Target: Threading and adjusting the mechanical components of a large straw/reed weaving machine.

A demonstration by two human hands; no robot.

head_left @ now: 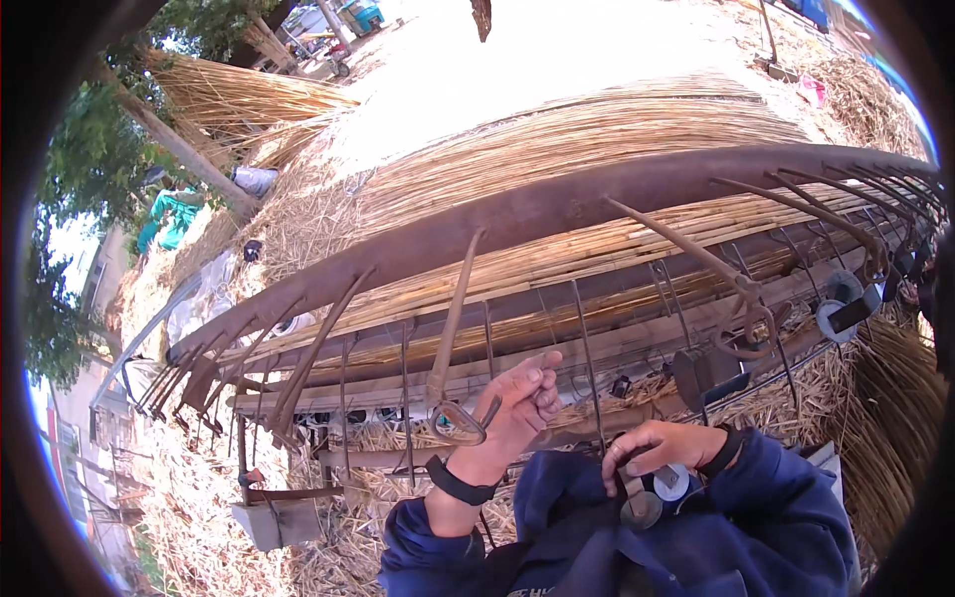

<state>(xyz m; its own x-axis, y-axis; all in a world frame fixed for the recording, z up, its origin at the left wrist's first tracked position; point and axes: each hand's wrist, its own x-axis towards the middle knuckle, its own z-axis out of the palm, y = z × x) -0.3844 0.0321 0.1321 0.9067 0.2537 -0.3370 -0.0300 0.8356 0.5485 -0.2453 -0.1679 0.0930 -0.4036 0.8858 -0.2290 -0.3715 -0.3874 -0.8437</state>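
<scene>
My left hand [517, 403] is raised in front of the long frame, its index finger and thumb forward and the other fingers curled in. Anything thin between those fingers is too small to make out. Close to my body, my right hand [665, 448] has its fingers bent over a flat metal piece with round grey discs [642, 509]. A hooked iron rod with a loop end [460, 423] hangs just left of my left hand. Beyond both hands, a mat of straw-coloured reeds [597, 244] passes under a rusty pipe [557, 202].
Curved rods with a ring end [746, 333] hang from the pipe, and thin upright rods [587, 358] stand along the frame. Metal weights [708, 376] hang at right. Loose straw [199, 497] covers the ground. A reed bundle [890, 418] lies at right, another pile [234, 95] at far left.
</scene>
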